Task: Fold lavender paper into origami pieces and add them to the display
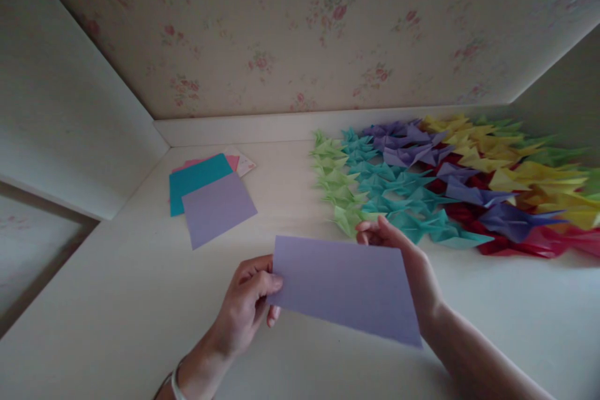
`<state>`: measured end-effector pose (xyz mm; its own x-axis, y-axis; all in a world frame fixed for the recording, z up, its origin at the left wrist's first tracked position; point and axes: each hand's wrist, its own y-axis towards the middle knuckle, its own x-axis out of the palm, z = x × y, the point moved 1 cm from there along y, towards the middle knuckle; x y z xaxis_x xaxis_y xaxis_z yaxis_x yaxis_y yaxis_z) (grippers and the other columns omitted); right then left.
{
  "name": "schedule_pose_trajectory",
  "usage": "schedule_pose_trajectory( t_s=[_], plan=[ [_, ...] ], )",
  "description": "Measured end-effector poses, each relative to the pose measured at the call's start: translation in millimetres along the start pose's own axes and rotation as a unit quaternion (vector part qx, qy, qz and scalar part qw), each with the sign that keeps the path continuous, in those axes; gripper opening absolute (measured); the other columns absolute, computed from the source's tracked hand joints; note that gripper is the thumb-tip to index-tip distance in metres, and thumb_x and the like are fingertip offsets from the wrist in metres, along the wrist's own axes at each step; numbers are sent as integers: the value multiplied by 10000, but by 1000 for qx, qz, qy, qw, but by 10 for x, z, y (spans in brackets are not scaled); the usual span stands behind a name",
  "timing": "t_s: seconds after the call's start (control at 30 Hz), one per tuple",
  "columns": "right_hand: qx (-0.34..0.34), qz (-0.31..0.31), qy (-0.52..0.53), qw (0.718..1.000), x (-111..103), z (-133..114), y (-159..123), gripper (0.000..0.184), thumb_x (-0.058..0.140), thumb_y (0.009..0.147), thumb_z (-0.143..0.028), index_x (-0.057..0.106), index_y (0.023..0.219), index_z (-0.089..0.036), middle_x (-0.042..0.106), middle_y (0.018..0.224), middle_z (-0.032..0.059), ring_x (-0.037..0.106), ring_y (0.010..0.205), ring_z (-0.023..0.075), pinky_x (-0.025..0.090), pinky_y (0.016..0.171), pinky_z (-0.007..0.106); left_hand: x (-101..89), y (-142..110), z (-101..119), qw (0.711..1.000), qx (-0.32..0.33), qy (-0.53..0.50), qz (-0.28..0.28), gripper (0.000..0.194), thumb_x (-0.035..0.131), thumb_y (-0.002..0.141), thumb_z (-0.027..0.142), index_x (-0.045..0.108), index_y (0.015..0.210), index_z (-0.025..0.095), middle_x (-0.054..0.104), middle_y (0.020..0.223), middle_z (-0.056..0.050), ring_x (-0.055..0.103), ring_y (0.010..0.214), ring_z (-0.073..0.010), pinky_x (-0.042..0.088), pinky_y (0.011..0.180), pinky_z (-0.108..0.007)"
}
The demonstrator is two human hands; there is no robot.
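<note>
A sheet of purple origami paper (344, 290) is held up over the white table, slightly tilted. My left hand (246, 303) pinches its left edge, thumb on top and fingers underneath. My right hand (403, 250) is at the far right side of the sheet, partly hidden behind it. Its visible fingers are loosely bent above the top edge, with no grip on the paper showing. Just beyond that hand lie folded paper cranes in rows, the light green ones (344, 200) and teal ones (412, 200) nearest.
On the left of the table (135, 300) lie another purple sheet (219, 209), a teal sheet (197, 181) and pink paper (233, 162) beneath. Purple (410, 137), yellow (525, 181) and red cranes (529, 244) cover the right side. A floral wall stands behind; a white cabinet panel (70, 75) bounds the left.
</note>
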<state>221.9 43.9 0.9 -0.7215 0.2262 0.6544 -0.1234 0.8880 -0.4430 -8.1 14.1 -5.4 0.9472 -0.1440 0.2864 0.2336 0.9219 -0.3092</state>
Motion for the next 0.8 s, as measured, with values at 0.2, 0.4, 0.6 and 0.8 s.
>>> schedule_pose_trajectory(
  t_s=[0.2, 0.4, 0.6, 0.8],
  plan=[
    [150, -163, -103, 970, -3, 165, -81, 370, 736, 795, -486, 725, 1037, -206, 643, 716, 1, 577, 582, 128, 408, 522, 221, -6, 5, -22, 996, -53, 48, -50, 178, 588, 669, 297, 540, 552, 171, 367, 485, 57, 283, 434, -72, 206, 420, -221],
    [123, -153, -183, 963, -3, 212, -123, 604, 848, 700, -274, 647, 1269, -246, 512, 575, -80, 431, 483, 69, 276, 460, 182, 65, 46, 37, 999, -13, 26, 29, 337, 609, 852, 378, 450, 621, 191, 393, 502, 72, 341, 430, -68, 236, 408, -189],
    [1, -36, -160, 986, -9, 255, -61, 339, 828, 739, -354, 758, 1045, -226, 632, 692, -22, 521, 615, 102, 377, 556, 203, 91, 10, 34, 994, 97, 37, 43, 220, 579, 889, 215, 552, 1104, 251, 630, 845, 16, 563, 500, -91, 433, 457, -200],
    [-2, -71, -139, 988, -33, 276, -94, 137, 749, 770, -284, 801, 870, -206, 700, 734, 18, 576, 653, 130, 446, 608, 230, 112, -25, 6, 951, 179, 248, -47, 306, 541, 872, 93, 728, 1045, 262, 630, 934, -48, 607, 721, -144, 485, 591, -214]
  ],
)
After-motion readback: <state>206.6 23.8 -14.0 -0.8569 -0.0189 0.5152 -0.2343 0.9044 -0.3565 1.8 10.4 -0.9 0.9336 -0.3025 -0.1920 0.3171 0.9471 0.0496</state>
